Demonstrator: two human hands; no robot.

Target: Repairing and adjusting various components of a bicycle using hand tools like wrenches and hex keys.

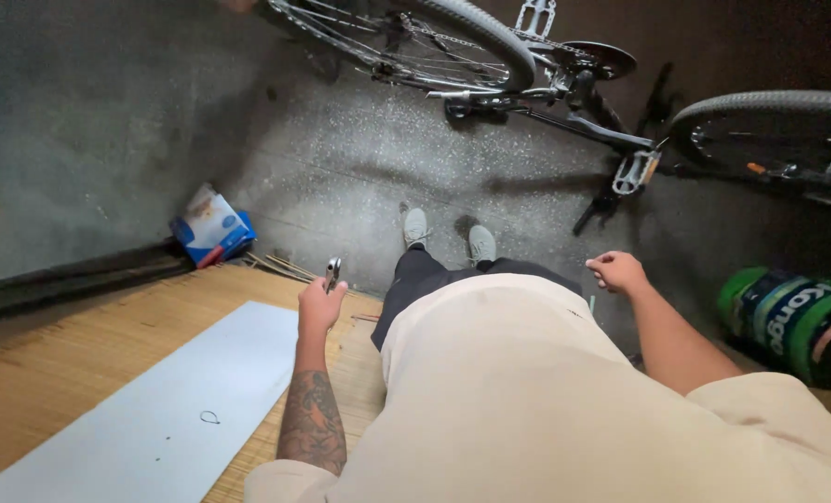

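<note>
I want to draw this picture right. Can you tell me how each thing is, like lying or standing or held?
Left hand: grip shut on a small metal tool, held upright.
Right hand: loosely curled, holding nothing I can see.
Bicycle: upside down on the floor, wheels up.
White sheet: lying flat on the mat.
Blue-and-white carton: tipped against the wall.
Green roll: lying on its side.
</note>
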